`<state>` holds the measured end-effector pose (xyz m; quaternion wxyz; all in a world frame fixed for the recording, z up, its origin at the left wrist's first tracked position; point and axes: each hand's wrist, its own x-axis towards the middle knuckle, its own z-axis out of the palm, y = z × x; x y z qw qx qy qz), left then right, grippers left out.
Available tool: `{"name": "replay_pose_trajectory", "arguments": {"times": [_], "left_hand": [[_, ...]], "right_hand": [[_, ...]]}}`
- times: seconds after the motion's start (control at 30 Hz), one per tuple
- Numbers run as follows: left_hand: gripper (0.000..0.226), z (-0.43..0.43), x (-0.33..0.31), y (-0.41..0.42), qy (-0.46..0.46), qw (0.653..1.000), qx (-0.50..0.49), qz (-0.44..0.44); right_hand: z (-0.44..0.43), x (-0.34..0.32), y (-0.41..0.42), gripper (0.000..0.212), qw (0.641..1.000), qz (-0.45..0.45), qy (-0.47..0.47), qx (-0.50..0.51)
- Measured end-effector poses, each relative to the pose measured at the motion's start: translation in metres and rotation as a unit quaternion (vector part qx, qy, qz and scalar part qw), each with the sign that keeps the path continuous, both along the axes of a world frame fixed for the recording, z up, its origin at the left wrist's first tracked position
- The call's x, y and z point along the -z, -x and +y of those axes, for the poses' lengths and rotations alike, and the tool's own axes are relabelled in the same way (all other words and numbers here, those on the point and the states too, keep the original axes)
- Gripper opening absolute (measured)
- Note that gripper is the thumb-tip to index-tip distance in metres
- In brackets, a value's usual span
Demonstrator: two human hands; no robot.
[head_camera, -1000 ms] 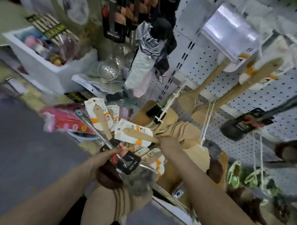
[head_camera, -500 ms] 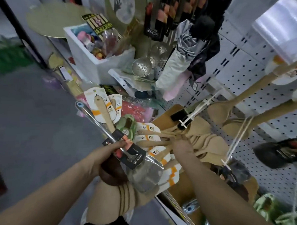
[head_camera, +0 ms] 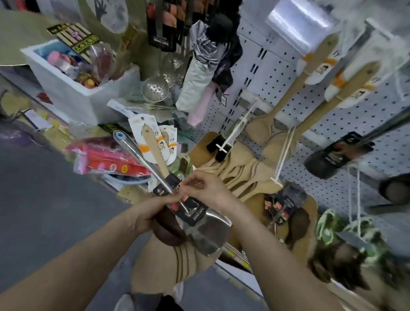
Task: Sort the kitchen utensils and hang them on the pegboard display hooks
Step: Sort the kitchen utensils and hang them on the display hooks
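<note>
- Left hand (head_camera: 149, 215), lowest and closest to the body, grips a bundle (head_camera: 164, 259) of utensils. It holds pale wooden blades and a dark brown spoon (head_camera: 169, 232), with a steel spatula (head_camera: 207, 233) on top.
- Right hand (head_camera: 207, 190) sits just beyond and touches the left. Its curled fingers pinch the steel spatula's neck, beside the black label card (head_camera: 192, 212).
- Steel spatula's long axis runs from the blade by the wrists up and leftward. Its hang-hole end (head_camera: 120, 136) points far left, away from the board.
- Farther off and to the right, a hook (head_camera: 235, 130) with a white tag juts from the pegboard (head_camera: 273, 71). It carries a row of wooden spatulas (head_camera: 236, 178).
- As I read it, the right hand is the nearer one to the hooks. The handle end would have to swing rightward to meet a hook.
</note>
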<state>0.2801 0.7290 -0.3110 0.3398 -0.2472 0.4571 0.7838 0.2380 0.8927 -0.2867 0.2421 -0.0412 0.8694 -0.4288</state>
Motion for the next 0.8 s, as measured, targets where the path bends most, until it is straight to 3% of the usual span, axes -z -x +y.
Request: {"name": "replay_pose_trajectory", "arguments": {"times": [0.13,0.33,0.47,0.57,0.67,0.8], "left_hand": [[0.015,0.006,-0.005,-0.009,0.018,0.998,0.058,0.032],[0.018,0.023,-0.018,-0.034,0.043,0.988,0.133,0.067],[0.012,0.029,-0.017,-0.045,0.023,0.980,0.183,0.074],[0.003,0.033,-0.020,-0.052,-0.004,0.977,0.208,0.042],[0.016,0.041,-0.017,-0.057,-0.040,0.976,0.214,0.030],[0.007,0.043,-0.022,-0.057,-0.022,0.967,0.253,0.039]], "right_hand": [[-0.009,-0.003,-0.030,0.030,0.995,0.079,-0.046,0.047],[-0.019,-0.004,-0.060,0.038,0.975,0.109,-0.143,0.131],[-0.004,-0.017,-0.078,0.047,0.973,0.049,-0.106,0.199],[0.008,-0.018,-0.089,0.037,0.966,0.038,-0.096,0.237],[0.017,-0.021,-0.100,0.034,0.965,0.037,-0.075,0.250],[0.032,-0.027,-0.105,0.027,0.968,0.047,-0.076,0.233]]}}
